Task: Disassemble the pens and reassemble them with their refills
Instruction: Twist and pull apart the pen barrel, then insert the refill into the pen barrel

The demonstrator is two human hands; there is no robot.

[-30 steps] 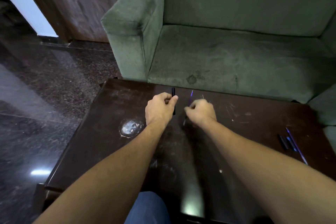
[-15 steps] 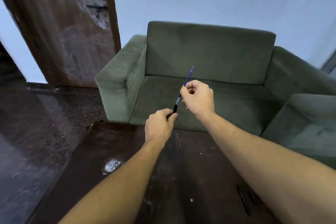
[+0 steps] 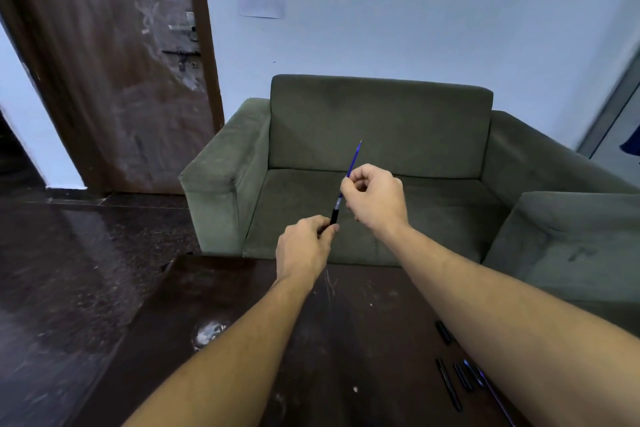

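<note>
My left hand [image 3: 304, 246] grips a black pen barrel [image 3: 334, 215], only its top end showing above my fingers. A thin blue refill [image 3: 354, 159] sticks up and to the right out of the barrel's mouth. My right hand [image 3: 375, 196] pinches the refill at its middle, just above the barrel. Both hands are held in the air above the far edge of the dark wooden table [image 3: 346, 340]. More black pen parts [image 3: 453, 378] and a blue refill [image 3: 491, 392] lie on the table at the lower right, partly hidden by my right forearm.
A green sofa [image 3: 381, 135] stands right behind the table, its armrest [image 3: 221, 184] at the left. A brown door [image 3: 114, 62] is at the back left, over a dark glossy floor [image 3: 69, 270]. A white smudge [image 3: 207, 333] marks the table's left side.
Both hands lifted from the tabletop with the barrel and refill. My view tilted up, showing the wall and door. Since half a second ago the hands have hardly moved.
</note>
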